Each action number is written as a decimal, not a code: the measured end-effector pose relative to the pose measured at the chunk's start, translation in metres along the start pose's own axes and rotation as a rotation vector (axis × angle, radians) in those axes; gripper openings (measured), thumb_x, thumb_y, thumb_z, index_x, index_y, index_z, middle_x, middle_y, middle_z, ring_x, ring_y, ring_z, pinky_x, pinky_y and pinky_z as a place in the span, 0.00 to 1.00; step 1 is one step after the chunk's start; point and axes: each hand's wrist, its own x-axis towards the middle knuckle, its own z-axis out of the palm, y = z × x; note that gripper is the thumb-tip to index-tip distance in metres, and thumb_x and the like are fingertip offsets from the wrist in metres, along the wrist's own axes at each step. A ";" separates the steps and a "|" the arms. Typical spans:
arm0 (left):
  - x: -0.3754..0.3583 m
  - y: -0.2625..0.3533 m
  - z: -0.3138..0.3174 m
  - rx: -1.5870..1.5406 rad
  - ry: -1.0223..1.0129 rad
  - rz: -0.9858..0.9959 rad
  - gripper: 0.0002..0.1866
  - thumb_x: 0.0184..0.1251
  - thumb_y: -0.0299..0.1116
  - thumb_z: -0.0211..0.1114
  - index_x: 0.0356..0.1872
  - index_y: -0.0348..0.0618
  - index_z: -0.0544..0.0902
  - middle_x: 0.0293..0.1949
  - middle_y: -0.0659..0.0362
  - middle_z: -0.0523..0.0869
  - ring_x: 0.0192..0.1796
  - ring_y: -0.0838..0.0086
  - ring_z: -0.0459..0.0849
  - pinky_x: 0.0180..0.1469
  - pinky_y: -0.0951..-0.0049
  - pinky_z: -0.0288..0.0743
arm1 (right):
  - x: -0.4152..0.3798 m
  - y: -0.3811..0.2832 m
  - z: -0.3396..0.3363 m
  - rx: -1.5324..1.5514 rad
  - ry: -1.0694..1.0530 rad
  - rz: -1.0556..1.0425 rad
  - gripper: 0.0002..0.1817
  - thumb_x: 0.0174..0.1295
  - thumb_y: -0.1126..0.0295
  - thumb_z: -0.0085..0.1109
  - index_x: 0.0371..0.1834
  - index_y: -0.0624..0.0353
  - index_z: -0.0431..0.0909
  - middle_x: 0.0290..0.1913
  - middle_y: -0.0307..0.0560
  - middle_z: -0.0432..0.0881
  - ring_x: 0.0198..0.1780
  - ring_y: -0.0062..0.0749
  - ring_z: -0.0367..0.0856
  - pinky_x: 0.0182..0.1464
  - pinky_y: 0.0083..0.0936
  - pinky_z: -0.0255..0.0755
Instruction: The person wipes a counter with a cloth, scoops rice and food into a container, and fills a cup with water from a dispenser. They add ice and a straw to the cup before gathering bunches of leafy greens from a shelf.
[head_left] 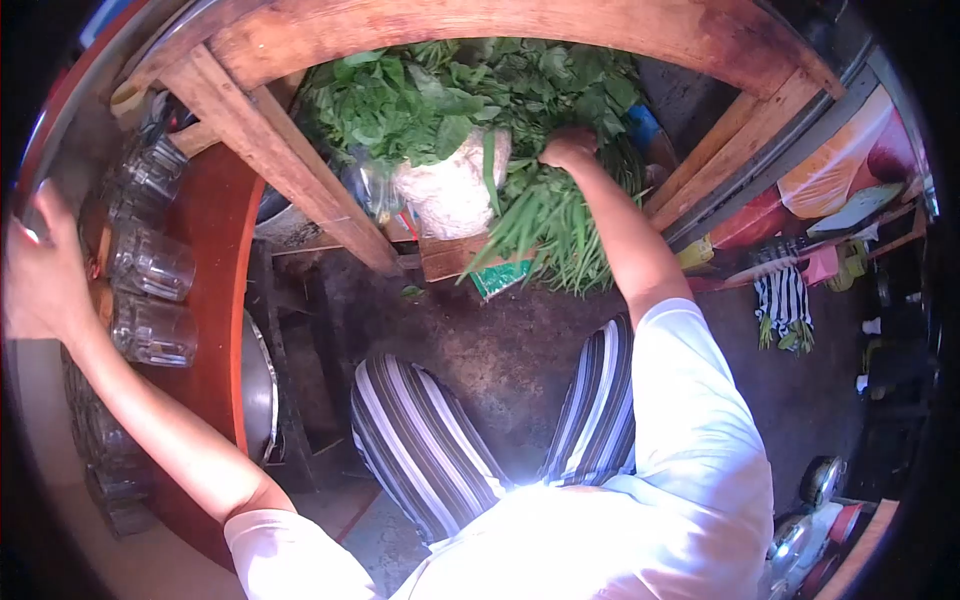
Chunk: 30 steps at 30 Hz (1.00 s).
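Observation:
My right hand [568,149] reaches into a large heap of leafy greens [420,105]. Its fingers curl down around some of the leaves and stems, and their tips are hidden. Below it hangs a bunch of long green stems [560,240]. A pale, bulging bag [455,190] lies left of the stems; its contents cannot be made out. My left hand [45,275] is stretched to the far left beside several clear glass mugs [150,260]. Its thumb stands apart from the other fingers, which are partly cut off by the lens edge, and no held thing shows.
The mugs stand on a reddish-brown curved table [215,250]. A wooden beam [480,45] arches above the greens, with slanting wooden legs [290,160] either side. A green packet [500,278] lies under the stems. Right are colourful bags [835,165] and a striped cloth [783,300].

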 end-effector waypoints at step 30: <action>0.005 0.015 -0.026 0.073 -0.258 -0.156 0.32 0.63 0.60 0.51 0.45 0.36 0.64 0.45 0.46 0.64 0.51 0.54 0.63 0.59 0.50 0.52 | -0.025 0.068 -0.042 0.181 0.027 -0.352 0.53 0.46 0.31 0.61 0.61 0.70 0.68 0.63 0.61 0.71 0.61 0.50 0.74 0.62 0.37 0.68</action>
